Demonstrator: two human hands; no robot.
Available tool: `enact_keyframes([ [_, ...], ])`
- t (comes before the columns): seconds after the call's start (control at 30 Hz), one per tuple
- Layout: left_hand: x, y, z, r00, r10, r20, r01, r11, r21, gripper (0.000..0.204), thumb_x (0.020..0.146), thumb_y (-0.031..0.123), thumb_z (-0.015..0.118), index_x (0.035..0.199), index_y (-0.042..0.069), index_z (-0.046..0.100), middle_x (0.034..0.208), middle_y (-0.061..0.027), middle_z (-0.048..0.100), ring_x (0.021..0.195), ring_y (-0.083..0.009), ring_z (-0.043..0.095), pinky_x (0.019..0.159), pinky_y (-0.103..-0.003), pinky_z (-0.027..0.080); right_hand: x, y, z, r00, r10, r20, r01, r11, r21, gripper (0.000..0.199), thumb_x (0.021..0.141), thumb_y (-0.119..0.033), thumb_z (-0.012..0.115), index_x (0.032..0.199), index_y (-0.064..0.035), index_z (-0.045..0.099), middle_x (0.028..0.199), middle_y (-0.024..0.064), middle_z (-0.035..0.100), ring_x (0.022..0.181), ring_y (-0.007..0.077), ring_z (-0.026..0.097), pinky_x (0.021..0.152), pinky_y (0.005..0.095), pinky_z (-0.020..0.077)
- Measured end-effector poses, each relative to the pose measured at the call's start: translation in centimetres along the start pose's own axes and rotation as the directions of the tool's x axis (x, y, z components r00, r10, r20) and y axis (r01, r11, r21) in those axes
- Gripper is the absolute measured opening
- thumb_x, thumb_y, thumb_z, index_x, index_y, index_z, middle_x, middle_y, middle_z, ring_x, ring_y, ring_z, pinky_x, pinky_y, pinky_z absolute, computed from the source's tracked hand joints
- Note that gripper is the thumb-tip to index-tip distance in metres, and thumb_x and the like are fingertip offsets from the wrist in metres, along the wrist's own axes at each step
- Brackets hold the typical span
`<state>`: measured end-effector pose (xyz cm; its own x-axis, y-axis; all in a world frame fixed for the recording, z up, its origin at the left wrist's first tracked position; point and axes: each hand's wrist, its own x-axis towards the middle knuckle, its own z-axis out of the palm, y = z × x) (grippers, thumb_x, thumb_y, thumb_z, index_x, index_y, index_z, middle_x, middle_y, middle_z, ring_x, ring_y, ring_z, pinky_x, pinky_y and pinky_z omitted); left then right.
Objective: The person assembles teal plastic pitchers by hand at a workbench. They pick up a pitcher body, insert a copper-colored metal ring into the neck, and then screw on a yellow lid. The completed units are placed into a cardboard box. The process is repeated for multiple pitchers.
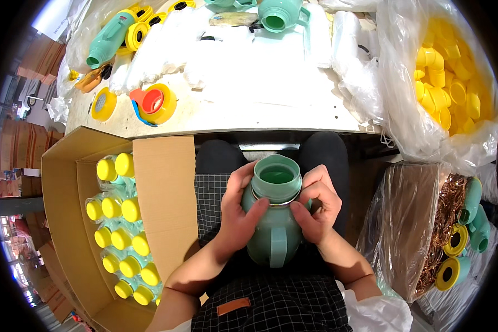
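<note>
A green plastic thermos jug (270, 240) stands between my knees over my lap, its open neck tilted up and its handle facing me. My left hand (240, 203) wraps the left side of the neck, thumb lying along a shiny metal ring below it. On the other side my right hand (318, 203) holds the same neck, its thumb and fingers pressed near that ring. Both hands are closed on the jug. The inside of the neck looks dark green, and the jug's bottom is hidden against my dark checked apron (282, 301).
At left, a cardboard box (163, 193) holds several yellow-capped green jugs. Ahead, a table (227, 116) bears a yellow lid with a red funnel-like piece (152, 101), plastic bags and green jug bodies. A plastic bag of yellow cups (448, 83) sits at right, above a box of copper-coloured strands (445, 221).
</note>
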<state>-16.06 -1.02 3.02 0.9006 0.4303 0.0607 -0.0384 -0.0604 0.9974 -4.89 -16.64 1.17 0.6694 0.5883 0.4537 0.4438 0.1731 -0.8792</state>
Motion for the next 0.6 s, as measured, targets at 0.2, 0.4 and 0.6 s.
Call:
enact_keyframes([
  [0.2, 0.0, -1.0, 1.1, 0.997, 0.063, -0.051, -0.072, 0.98, -0.184, 0.057, 0.084, 0.003, 0.06, 0.138, -0.005, 0.042, 0.137, -0.0187, 0.051, 0.127, -0.0253, 0.05, 0.109, -0.039, 0.037, 0.5, -0.9, 0.9, 0.954, 0.252, -0.162, -0.221, 0.957, 0.19, 0.034, 0.074, -0.004, 0.073, 0.098, -0.0055, 0.051, 0.099, 0.01, 0.047, 0.092, 0.021, 0.046, 0.085, 0.0312, 0.0394],
  [0.4, 0.0, -2.0, 0.5, 0.989, 0.145, -0.008, -0.146, 0.989, -0.014, 0.051, 0.079, 0.002, 0.063, 0.127, -0.002, 0.044, 0.129, -0.0188, 0.045, 0.124, -0.0272, 0.045, 0.107, -0.041, 0.038, -0.2, -0.4, -0.3, 0.986, 0.122, -0.114, -0.121, 0.993, 0.014, 0.025, 0.067, -0.001, 0.069, 0.084, -0.0069, 0.05, 0.092, 0.0101, 0.047, 0.087, 0.0243, 0.045, 0.082, 0.0336, 0.0378],
  [0.6, 0.4, -0.4, 2.0, 0.998, -0.034, -0.056, 0.032, 0.999, -0.033, 0.049, 0.084, 0.003, 0.063, 0.128, 0.0, 0.043, 0.127, -0.0154, 0.046, 0.121, -0.0237, 0.046, 0.106, -0.04, 0.038, 0.1, -0.1, -0.6, 0.975, 0.189, -0.113, -0.193, 0.981, -0.02, 0.02, 0.071, 0.001, 0.062, 0.084, -0.0068, 0.05, 0.096, 0.0108, 0.048, 0.09, 0.0242, 0.045, 0.086, 0.0348, 0.0369],
])
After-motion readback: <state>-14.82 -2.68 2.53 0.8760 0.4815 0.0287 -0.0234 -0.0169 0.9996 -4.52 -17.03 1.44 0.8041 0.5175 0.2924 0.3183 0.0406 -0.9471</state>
